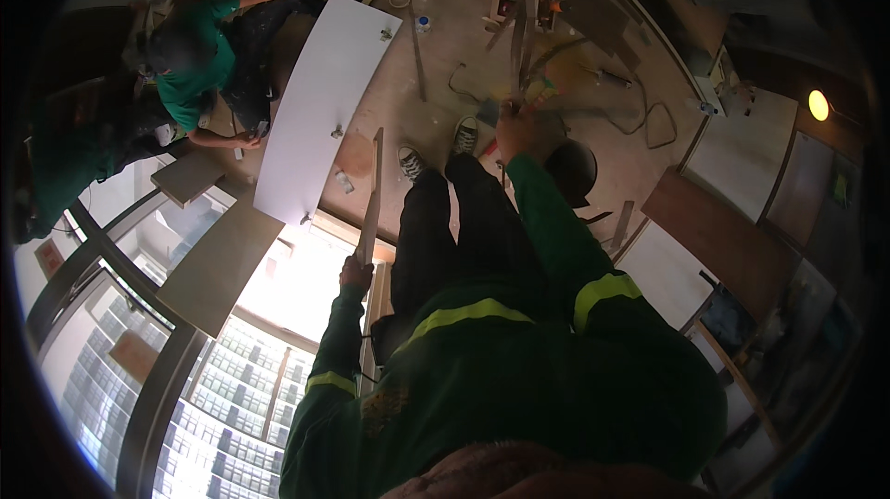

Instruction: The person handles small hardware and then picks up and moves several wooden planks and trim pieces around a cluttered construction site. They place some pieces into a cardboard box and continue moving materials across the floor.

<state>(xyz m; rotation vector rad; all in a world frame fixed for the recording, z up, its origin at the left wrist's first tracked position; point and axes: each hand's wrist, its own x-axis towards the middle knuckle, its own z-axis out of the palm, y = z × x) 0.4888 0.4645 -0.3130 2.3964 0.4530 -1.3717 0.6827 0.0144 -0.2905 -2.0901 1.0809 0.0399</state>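
Note:
Down at my left side, my left hand (pixel 355 274) is closed round a long, thin wooden strip (pixel 374 198). The strip points away from me, past my left leg. My right hand (pixel 515 131) reaches forward with its fingers curled, a little blurred. A long, narrow strip (pixel 527 21) runs away from just beyond those fingers; whether they grip it cannot be told. Something small and red shows beside this hand. A dark round object (pixel 570 172), partly behind my right sleeve, lies to its right.
At the left a co-worker in a green shirt (pixel 199 54) crouches beside a long white panel (pixel 324 105) with metal hinges. Boards (pixel 742 151) lie at the right. A cable (pixel 660 123), a sealant gun (pixel 607 77) and a bottle (pixel 423 24) lie on the floor. Windows (pixel 232 378) are at lower left.

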